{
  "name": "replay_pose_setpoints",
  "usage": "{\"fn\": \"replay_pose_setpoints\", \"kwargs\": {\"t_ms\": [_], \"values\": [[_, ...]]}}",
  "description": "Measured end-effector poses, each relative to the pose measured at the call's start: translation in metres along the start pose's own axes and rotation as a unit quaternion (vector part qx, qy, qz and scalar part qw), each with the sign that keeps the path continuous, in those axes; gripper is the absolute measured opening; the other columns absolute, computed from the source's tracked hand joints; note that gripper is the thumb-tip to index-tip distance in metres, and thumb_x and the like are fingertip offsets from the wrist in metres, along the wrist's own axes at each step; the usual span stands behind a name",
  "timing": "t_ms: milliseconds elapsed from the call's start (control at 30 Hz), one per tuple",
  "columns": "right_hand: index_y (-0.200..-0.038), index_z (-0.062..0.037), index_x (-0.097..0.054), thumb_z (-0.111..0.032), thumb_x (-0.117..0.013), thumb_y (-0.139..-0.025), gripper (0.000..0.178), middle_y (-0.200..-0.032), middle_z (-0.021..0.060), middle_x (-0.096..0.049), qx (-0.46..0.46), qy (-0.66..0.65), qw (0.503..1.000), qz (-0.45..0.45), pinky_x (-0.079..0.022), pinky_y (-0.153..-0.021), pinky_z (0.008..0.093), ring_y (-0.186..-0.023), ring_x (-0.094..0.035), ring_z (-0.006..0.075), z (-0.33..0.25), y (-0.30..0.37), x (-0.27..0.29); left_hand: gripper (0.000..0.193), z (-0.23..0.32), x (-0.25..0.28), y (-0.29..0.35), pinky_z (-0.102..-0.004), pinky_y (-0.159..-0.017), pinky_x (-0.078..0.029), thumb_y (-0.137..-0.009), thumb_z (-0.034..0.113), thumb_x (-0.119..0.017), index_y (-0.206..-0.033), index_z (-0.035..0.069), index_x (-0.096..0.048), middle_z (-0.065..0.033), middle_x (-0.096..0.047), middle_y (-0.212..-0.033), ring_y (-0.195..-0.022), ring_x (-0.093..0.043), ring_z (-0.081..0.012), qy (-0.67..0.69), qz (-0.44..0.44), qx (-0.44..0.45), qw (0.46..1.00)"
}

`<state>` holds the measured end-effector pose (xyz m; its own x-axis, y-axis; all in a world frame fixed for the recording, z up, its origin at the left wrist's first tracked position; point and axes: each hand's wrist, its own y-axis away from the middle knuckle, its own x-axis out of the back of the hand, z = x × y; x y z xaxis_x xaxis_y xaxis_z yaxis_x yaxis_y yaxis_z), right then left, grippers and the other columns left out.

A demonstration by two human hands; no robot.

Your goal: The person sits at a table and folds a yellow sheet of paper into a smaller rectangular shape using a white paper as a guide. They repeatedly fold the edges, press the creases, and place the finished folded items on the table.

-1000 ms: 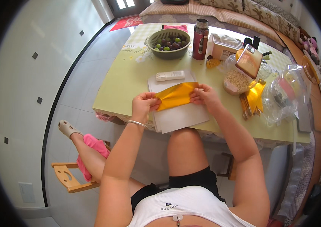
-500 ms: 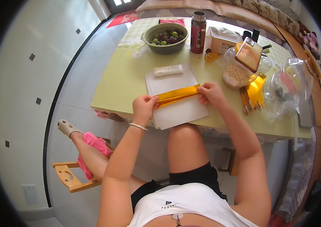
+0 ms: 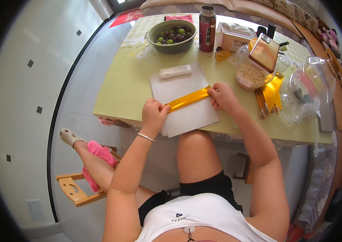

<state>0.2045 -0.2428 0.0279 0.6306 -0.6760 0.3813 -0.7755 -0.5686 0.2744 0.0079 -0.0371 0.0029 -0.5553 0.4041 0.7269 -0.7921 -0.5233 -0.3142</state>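
A shiny gold foil paper strip [image 3: 188, 99] is stretched at a slant between my two hands, folded long and narrow. My left hand [image 3: 154, 115] pinches its lower left end, and my right hand [image 3: 221, 96] pinches the upper right end. Under the strip lie white paper sheets [image 3: 193, 121] at the table's near edge. A white tube-like item [image 3: 175, 71] rests on the sheets beyond the strip. To the right of my right hand is a fanned stack of gold foil paper [image 3: 271, 94].
On the table [image 3: 116, 94] stand a green colander [image 3: 172, 49] of grapes, a red thermos [image 3: 207, 34], a tissue box [image 3: 235, 38] and a clear jar [image 3: 251, 76] of grain-like bits with a phone [image 3: 264, 52] propped against it. A clear plastic bag [image 3: 306, 94] lies at the right. A wooden stool [image 3: 74, 189] stands lower left.
The gold strip's open lower fold has closed, so it now looks narrower and flatter. Both hands keep their pinch on its ends. The view has shifted slightly.
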Motion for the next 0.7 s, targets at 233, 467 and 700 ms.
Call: {"fn": "replay_pose_setpoints", "kwargs": {"t_ms": [233,467,700], "values": [[-0.090,0.0022,-0.063,-0.015,-0.063,-0.098,0.019,-0.062,0.0091,-0.064,0.024,0.056,0.998,0.021,-0.050,-0.047,0.0317,-0.045,-0.060,0.0157,0.000,0.002,-0.002,0.019,0.003,0.004,-0.001,-0.0414,-0.071,-0.050,-0.080,0.014,-0.079,-0.086,0.001,-0.067,-0.0143,-0.061,-0.091,-0.080,-0.060,-0.0303,-0.035,-0.028,-0.032,0.998],[-0.100,-0.0006,-0.066,-0.016,-0.063,-0.092,0.017,-0.107,0.0140,-0.070,0.198,0.381,0.888,0.162,-0.054,-0.084,0.0420,-0.104,-0.066,0.0276,0.008,0.002,-0.018,0.049,0.019,0.001,-0.010,-0.0613,-0.110,-0.029,-0.091,0.008,-0.056,-0.138,0.022,-0.059,-0.0041,-0.055,-0.146,-0.135,-0.049,-0.0291,-0.241,-0.081,-0.322,0.912],[-0.148,-0.0009,-0.046,-0.041,-0.057,-0.098,0.065,-0.157,0.0168,-0.041,0.442,0.431,0.787,-0.029,-0.018,-0.125,0.0449,-0.150,-0.031,0.0292,0.020,0.028,-0.046,0.060,0.021,0.002,-0.015,-0.0688,-0.118,-0.015,-0.090,0.003,-0.052,-0.144,0.029,-0.056,0.0039,-0.045,-0.157,-0.149,-0.034,-0.0286,-0.294,-0.188,-0.298,0.888]]}}
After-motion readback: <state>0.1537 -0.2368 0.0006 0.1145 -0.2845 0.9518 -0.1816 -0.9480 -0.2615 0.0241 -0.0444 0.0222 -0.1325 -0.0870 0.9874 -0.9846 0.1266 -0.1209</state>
